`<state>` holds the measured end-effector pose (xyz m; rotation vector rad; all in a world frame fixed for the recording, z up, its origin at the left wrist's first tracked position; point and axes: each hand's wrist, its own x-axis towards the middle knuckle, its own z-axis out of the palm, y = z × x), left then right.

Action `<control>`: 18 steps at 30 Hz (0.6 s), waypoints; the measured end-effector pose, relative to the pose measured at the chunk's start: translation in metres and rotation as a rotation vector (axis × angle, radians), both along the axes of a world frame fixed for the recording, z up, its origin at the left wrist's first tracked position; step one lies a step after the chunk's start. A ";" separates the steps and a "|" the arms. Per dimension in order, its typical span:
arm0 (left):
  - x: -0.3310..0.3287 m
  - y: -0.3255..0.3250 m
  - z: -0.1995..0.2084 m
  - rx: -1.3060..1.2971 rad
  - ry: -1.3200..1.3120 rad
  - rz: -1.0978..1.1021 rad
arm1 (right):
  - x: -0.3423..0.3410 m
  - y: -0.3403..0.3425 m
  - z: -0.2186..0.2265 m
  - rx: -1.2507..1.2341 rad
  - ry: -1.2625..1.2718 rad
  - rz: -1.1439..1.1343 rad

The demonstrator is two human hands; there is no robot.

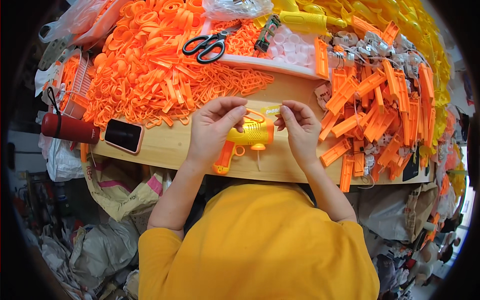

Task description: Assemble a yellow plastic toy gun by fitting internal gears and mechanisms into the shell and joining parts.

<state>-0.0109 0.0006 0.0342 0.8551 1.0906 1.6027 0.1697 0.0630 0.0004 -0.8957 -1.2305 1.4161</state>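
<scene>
My left hand (214, 126) pinches an orange plastic loop-shaped clip (256, 114) between thumb and forefinger. Across from it, my right hand (301, 129) has thumb and fingertips closed at the edge of a small yellow printed tag (270, 110). Below both hands a yellow toy gun (250, 135) lies on its side on the wooden table (190, 145). Its grip and front ring are orange, and a thin pale stick points from its underside toward me. My left fingers partly cover its rear end. Whether the clip is joined to the tag or the gun, I cannot tell.
Orange clips and rings (150, 65) are heaped at the back left, with black-handled scissors (205, 47) beside them. Orange battery-holder-like parts with wires (372, 105) crowd the right. Yellow gun shells (305, 21) lie behind. A phone (123, 135) and red bottle (69, 128) sit left.
</scene>
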 end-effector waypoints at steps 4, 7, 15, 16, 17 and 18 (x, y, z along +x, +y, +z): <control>0.015 -0.004 -0.007 -0.129 -0.137 -0.106 | 0.002 -0.017 -0.004 -0.052 0.018 0.002; 0.019 -0.006 -0.012 -0.220 -0.125 -0.093 | 0.005 -0.023 -0.005 -0.097 0.076 0.013; 0.022 -0.010 -0.021 -0.270 -0.205 -0.113 | 0.011 -0.027 -0.007 -0.218 0.173 0.046; 0.023 -0.010 -0.021 -0.272 -0.204 -0.114 | 0.011 -0.027 -0.009 -0.200 0.188 0.021; 0.024 -0.010 -0.021 -0.266 -0.228 -0.110 | 0.010 -0.026 -0.009 -0.181 0.204 -0.005; 0.025 -0.010 -0.021 -0.259 -0.251 -0.106 | 0.010 -0.027 -0.008 -0.182 0.204 -0.005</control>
